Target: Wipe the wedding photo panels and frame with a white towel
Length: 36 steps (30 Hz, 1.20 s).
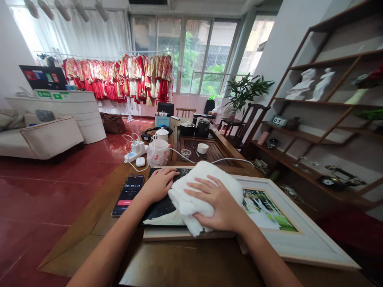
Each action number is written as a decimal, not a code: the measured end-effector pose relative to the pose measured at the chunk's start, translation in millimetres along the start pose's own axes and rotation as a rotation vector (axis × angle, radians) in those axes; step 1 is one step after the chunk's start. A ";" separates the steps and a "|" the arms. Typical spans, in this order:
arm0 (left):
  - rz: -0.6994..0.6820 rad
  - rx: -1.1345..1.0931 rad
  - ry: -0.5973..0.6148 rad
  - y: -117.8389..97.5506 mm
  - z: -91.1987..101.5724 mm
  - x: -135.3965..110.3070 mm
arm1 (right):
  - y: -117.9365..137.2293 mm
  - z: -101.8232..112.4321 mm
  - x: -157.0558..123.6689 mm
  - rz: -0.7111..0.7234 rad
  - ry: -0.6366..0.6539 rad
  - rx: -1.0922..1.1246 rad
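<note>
Spreading hands (159, 184) (216, 203) flat, right on cloth (191, 195)

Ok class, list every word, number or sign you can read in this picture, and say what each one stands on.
"00:05:35" on the phone screen, lying on the table.
"01" on a small block on the shelf.
Coloured signs on the monitor: too blurred to read.
Green labels on the white counter: too blurred to read.

A soft, rough white terry towel (201, 195) is laid over a glossy black panel (163, 208); beside the towel, a matt white picture frame (302, 235) and a smooth, varnished wooden table (191, 257) are seen.
</note>
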<state>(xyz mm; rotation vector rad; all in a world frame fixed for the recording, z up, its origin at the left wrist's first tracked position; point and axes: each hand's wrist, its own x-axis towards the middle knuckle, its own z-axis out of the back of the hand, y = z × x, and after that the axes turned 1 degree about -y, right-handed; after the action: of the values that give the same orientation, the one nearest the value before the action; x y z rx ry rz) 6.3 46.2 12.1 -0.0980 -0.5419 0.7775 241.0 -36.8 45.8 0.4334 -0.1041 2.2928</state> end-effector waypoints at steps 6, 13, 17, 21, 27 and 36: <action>-0.008 0.013 0.002 -0.5 0.8 -0.4 | -18.8 -0.5 -4.4 -0.098 -0.075 -0.043; -0.010 0.026 0.006 0.1 0.1 -0.5 | -28.8 -3.0 -10.4 -0.192 -0.140 -0.118; 0.004 0.035 0.007 0.9 -1.5 -0.4 | -4.7 -0.9 -2.3 -0.029 -0.036 0.018; 0.002 0.044 0.006 0.9 -1.6 -0.7 | 1.0 -0.7 -0.1 0.032 0.001 0.066; -0.001 0.041 0.017 -0.2 -0.5 -1.0 | -29.7 -7.0 -9.9 -0.239 -0.170 -0.151; 0.010 0.043 0.017 -0.5 -1.7 -1.1 | -0.8 -6.1 -1.7 -0.047 -0.060 -0.033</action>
<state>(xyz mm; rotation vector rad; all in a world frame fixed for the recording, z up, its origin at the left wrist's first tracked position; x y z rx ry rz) 6.8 45.3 10.2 -0.0675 -0.5088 0.7970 241.0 -36.1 39.5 0.4821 -0.1602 2.2298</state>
